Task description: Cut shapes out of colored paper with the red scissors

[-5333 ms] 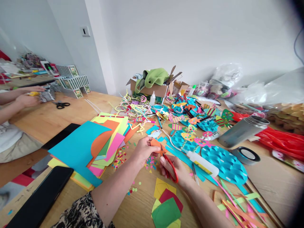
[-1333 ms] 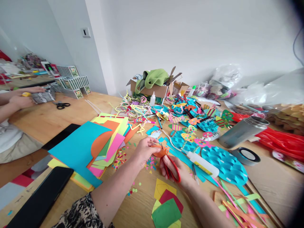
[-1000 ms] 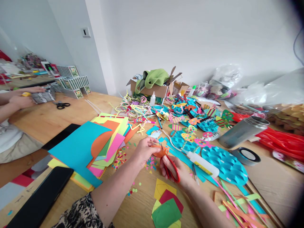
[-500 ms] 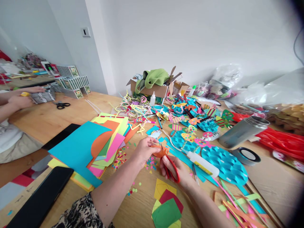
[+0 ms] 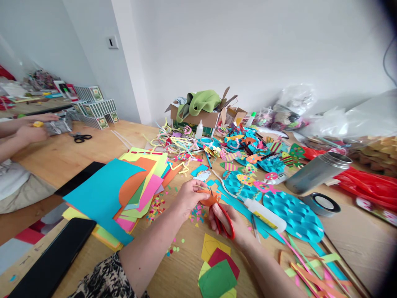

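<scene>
Between the thumb and fingers of my left hand is a small piece of orange paper. Red-handled scissors sit in my right hand, with their blades at the orange paper. Below both hands lie cut pieces of yellow, red and green paper. Tiny coloured paper bits are scattered on the table left of and under my hands. A white glue bottle lies to the right of my right hand.
Coloured sheets and a black phone are at left. Paper fish, a box, a metal bottle and black tape stand behind and right. At far left, another person's hands hold a grey item near black scissors.
My hands, the scissors and the orange paper look almost unchanged. At far left, the other person's near hand has shifted slightly to the right.
</scene>
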A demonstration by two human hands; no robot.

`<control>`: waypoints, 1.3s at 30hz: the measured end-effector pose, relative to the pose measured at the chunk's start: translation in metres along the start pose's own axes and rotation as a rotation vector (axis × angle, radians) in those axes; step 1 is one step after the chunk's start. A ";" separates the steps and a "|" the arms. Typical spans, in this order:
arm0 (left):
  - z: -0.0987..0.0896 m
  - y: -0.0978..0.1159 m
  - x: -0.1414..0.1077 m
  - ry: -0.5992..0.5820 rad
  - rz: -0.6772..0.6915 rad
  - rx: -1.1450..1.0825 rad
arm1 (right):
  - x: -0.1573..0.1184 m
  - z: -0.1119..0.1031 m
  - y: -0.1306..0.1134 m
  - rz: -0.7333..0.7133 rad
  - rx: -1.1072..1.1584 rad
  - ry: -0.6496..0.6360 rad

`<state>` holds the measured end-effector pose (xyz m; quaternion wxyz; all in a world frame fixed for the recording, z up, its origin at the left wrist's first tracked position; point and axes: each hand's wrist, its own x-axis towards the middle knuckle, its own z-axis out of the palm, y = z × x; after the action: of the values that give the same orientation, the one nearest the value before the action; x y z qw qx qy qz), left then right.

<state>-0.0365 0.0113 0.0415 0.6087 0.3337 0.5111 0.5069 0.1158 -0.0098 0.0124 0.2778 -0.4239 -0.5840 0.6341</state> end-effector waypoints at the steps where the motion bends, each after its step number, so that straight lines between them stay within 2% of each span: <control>1: 0.000 0.000 0.000 0.001 0.003 0.002 | 0.000 0.000 0.000 0.000 0.000 0.000; 39: -0.002 -0.003 0.001 -0.014 -0.011 -0.010 | -0.001 -0.001 0.000 -0.015 -0.029 0.001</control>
<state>-0.0375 0.0110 0.0379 0.6166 0.3315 0.5060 0.5038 0.1168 -0.0103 0.0122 0.2765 -0.4240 -0.5962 0.6232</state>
